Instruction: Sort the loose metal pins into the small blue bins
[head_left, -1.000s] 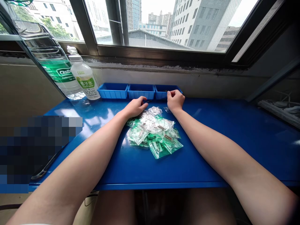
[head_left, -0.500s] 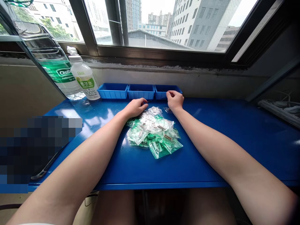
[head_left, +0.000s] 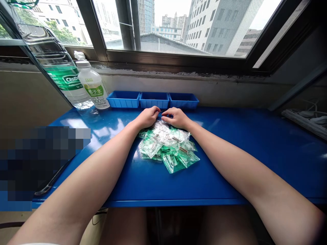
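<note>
Now the right hand [head_left: 176, 117] has come back from the right blue bin [head_left: 184, 103] to the left hand [head_left: 148, 116], apparently bringing both to one piece. The left grip pinches a thin dark piece [head_left: 160, 111] above the far edge of the bag pile [head_left: 170, 144]; the right grip's hold I cannot tell.

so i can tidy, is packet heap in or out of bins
Out: the packet heap lies on the table in front of the bins.
</note>
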`<state>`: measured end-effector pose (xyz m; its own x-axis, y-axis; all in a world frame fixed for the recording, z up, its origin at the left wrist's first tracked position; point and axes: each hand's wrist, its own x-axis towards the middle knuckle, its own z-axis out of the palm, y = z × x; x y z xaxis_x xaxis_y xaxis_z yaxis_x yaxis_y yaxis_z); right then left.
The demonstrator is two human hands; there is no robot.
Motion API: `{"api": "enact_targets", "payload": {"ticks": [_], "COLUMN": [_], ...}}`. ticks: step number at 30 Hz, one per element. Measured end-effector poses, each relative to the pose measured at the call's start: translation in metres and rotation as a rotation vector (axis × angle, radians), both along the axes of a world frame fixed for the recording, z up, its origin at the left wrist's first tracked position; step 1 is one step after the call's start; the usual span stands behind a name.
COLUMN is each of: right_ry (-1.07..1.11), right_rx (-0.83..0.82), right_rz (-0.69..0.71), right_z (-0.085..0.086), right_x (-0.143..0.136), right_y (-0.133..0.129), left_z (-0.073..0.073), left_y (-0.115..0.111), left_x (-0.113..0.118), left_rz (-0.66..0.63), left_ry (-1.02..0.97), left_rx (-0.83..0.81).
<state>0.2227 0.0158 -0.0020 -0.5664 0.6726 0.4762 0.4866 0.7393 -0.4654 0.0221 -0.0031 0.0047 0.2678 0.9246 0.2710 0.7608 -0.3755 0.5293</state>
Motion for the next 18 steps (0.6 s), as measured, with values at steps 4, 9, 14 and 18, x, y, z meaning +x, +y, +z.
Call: {"api": "enact_targets", "payload": {"ticks": [4,9,14,18], "right_ry": [-0.113,-0.169,-0.170,-0.185], "right_rx": [0.009,-0.028,-0.080,-0.106], "right_rz": [0.042,0.042,0.042,0.072], "right_z": [-0.0011,-0.0014,0.0001,0.0022], "right_x": [-0.0026,-0.0036,-0.0087,-0.0104], "right_y": [0.0016,0.0033,0.0018,0.0012], "left_z": [-0.0011,-0.0006,0.0017,0.0027], "left_y": [0.0004,-0.0012,-0.0042,-0.0054], "left_x": [0.0005,0.0015,0.0023,0.0029], "left_rz": [0.009,0.008,0.000,-0.013], "left_ry": [0.018,0.010,-0.010,-0.007], "left_rx": [0.000,0.017,0.019,0.023]}}
